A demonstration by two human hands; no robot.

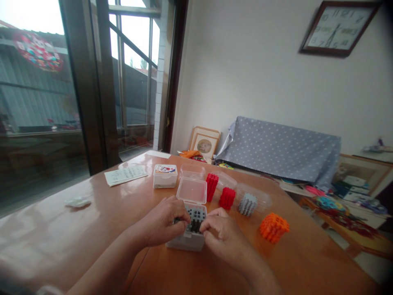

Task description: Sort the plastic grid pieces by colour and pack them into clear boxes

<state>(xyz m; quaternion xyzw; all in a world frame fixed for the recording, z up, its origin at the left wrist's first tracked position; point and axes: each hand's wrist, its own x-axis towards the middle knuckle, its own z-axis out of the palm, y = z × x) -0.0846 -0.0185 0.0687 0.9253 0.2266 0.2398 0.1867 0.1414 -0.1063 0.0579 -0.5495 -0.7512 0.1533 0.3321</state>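
A clear plastic box (186,244) stands on the table in front of me, its hinged lid (192,190) tipped back. Inside lie grey building pieces (196,214) with square holes and dark toothed pieces (195,225). My left hand (166,219) bends over the box's left side, its fingers closed at the opening. At the right rim, my right hand (222,231) is closed too, thumb against fingertips. What either hand pinches is too small and covered to make out.
Right of the box stand two red stacks (211,186) (227,198), a grey stack (247,204) and an orange stack (274,228). Behind are clear containers (260,198) and a labelled box (165,177). Papers (125,175) and a small packet (77,201) lie left on the table (101,229).
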